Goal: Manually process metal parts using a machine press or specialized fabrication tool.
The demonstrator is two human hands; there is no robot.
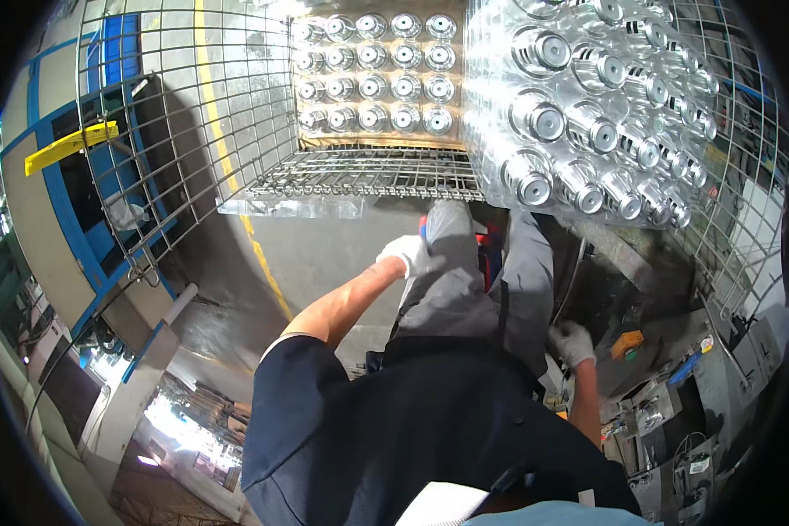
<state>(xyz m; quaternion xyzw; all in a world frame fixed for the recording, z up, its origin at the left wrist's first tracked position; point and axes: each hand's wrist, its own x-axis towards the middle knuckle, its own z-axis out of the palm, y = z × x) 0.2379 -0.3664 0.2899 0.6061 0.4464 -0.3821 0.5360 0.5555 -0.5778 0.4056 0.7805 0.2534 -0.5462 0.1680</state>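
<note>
My left hand (pixel 403 255), in a white glove, rests on my left leg near the knee. Its fingers lie along the grey trousers, and I see nothing in them. Low beside my right leg hangs my right hand (pixel 572 344), also gloved. Its fingers are loosely bent and apart, with nothing visible between them. Both hands are away from the wire cage (pixel 359 180) in front of me. Inside it, rows of shiny round metal parts (pixel 373 56) stand over a brown sheet (pixel 386 138). To their right rises a taller stack of similar metal parts (pixel 548 50) in clear plastic trays (pixel 491 105).
A yellow strip (pixel 70 147) shows at the cage's left side, near a blue-framed bench (pixel 70 232). A yellow floor line (pixel 215 131) runs along the left. Right of my legs are an orange-yellow object (pixel 627 344) and several tools and fixtures. Something red and blue shows between my legs.
</note>
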